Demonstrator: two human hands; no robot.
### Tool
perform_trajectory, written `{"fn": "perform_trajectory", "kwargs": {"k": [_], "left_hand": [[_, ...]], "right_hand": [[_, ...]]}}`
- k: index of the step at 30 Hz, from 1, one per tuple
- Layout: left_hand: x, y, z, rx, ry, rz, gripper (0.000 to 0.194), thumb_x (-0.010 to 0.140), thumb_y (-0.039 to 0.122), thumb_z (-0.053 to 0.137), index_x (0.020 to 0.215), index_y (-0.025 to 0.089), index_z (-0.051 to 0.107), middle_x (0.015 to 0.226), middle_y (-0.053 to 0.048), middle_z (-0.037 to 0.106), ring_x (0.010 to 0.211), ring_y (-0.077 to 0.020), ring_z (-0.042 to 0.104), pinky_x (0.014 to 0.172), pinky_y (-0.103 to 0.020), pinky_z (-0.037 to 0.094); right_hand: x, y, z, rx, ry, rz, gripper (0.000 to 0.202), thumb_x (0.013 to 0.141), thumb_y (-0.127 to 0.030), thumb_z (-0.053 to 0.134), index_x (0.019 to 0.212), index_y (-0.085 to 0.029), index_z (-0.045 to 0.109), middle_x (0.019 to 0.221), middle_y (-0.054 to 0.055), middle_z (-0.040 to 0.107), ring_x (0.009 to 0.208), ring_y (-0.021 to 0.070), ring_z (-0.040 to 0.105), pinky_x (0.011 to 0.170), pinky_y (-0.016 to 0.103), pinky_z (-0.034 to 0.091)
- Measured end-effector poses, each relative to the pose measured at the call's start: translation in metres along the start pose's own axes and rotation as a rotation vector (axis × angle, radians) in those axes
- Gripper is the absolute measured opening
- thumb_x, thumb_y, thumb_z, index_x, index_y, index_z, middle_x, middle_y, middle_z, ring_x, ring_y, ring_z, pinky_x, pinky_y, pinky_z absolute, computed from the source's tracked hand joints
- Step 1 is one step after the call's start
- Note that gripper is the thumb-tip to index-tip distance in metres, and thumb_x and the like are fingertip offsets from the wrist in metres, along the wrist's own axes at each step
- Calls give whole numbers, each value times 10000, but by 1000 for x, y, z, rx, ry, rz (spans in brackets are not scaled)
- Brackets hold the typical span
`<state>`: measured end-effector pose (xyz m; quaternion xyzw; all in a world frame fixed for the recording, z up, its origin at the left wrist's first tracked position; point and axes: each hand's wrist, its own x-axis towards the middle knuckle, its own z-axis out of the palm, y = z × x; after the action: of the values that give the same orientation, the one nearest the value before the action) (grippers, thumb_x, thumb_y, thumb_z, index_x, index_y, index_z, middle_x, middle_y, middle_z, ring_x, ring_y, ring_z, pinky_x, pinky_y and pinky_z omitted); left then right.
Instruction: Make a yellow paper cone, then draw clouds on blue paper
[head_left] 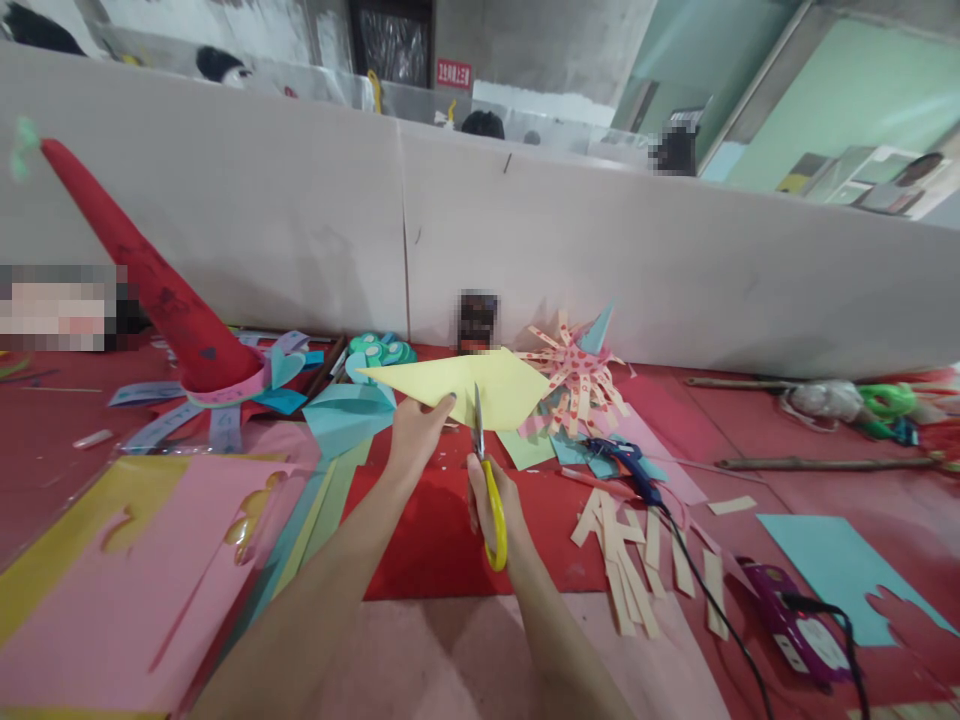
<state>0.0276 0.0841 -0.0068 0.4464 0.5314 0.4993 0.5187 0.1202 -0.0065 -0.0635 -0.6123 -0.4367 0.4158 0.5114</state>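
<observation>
My left hand (421, 430) is closed on the lower left edge of a yellow paper piece (510, 385), which is held up over the table and tapers to a point at the left. In my right hand (495, 495) are scissors (495, 530) with yellow handles. Their blades point upward and overlap the lower edge of the yellow paper near its middle. Below both hands lies a red sheet (420, 545).
A red cone hat (172, 310) stands at the left beside pink sheets (127, 570). On the right are a blue glue gun (630, 465) with a black cord, cream paper strips (619, 570), a purple power strip (795, 620) and sticks (825, 464). A white partition (300, 200) rises behind.
</observation>
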Motion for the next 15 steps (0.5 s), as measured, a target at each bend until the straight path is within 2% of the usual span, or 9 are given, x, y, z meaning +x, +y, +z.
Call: {"fn": "perform_trajectory", "kwargs": {"k": [15], "left_hand": [[0,-1,1,34,7,-15,159,652,245,612,720,100,617,556,-46,643,532,-185,645,459,-230,522]], "right_hand": [[0,3,-1,13,-18,1,385,736,-590,454,696,-211,513,432,-56,428,379,109,396,382,228,302]]}}
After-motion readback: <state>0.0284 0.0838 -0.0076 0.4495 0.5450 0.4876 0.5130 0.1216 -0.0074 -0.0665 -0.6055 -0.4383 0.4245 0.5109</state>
